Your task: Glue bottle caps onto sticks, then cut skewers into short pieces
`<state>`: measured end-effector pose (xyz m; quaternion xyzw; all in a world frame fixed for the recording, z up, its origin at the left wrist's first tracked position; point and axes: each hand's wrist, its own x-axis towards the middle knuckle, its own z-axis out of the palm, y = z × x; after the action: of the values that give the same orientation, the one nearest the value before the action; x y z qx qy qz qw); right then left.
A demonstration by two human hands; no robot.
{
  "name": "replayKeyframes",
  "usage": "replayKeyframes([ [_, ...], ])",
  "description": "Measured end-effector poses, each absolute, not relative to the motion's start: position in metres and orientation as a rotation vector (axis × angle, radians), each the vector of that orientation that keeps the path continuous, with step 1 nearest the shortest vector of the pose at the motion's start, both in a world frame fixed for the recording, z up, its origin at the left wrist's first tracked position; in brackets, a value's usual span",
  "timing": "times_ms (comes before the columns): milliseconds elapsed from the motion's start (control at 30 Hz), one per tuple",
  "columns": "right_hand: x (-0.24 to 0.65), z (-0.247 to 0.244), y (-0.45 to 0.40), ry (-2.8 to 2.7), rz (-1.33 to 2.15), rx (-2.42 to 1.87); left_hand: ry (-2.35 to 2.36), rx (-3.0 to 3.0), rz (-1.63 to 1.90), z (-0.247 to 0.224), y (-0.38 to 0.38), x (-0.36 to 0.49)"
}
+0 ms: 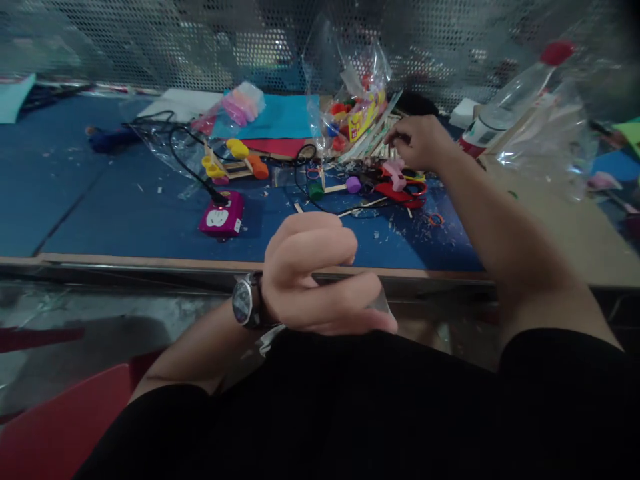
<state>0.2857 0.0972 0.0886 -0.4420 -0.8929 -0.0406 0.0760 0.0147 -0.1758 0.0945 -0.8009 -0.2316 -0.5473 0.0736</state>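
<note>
Head view: the left hand [313, 277], wearing a dark round-faced wristwatch [243, 300], is hovering before the front edge of the blue-topped table [125, 220], its grip curling closed around a translucent plastic piece [381, 304] that the fingers are mostly hiding. Over the table, the right hand [419, 140] is reaching down beside a pile of pale thin sticks [367, 143]; its fingers are bending into a narrow grip, and whether they are pinching a stick I cannot tell. Just below that hand, a pink plastic piece [395, 175] is lying near red-handled scissors [400, 195]. Behind the sticks, a clear plastic bag with colourful caps [340, 110] is standing. Farther left, a small wooden-stick frame with yellow and orange caps [233, 163] is resting near a purple box [223, 215] with a black cable plugging into it. To the right, a clear bottle with a red cap [515, 93] is leaning.
</note>
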Motion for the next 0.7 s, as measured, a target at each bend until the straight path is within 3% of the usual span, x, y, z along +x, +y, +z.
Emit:
replayKeyframes([
  [33, 0.289, 0.087, 0.094, -2.660, -0.090, -1.339, -0.459, -2.227, -1.666, 0.090, -0.170, 0.018],
  [200, 0.306, 0.076, 0.082, -2.585, 0.078, -1.379, -0.417, -2.169, -1.665, 0.072, -0.161, 0.021],
  [467, 0.355, 0.081, 0.060, -2.529, -0.088, -1.356, -0.437, -2.228, -1.652, 0.062, -0.160, 0.014],
  [700, 0.467, 0.078, 0.014, -2.594, 0.160, -1.782, -0.382, -2.272, -1.672, 0.052, -0.157, 0.009],
])
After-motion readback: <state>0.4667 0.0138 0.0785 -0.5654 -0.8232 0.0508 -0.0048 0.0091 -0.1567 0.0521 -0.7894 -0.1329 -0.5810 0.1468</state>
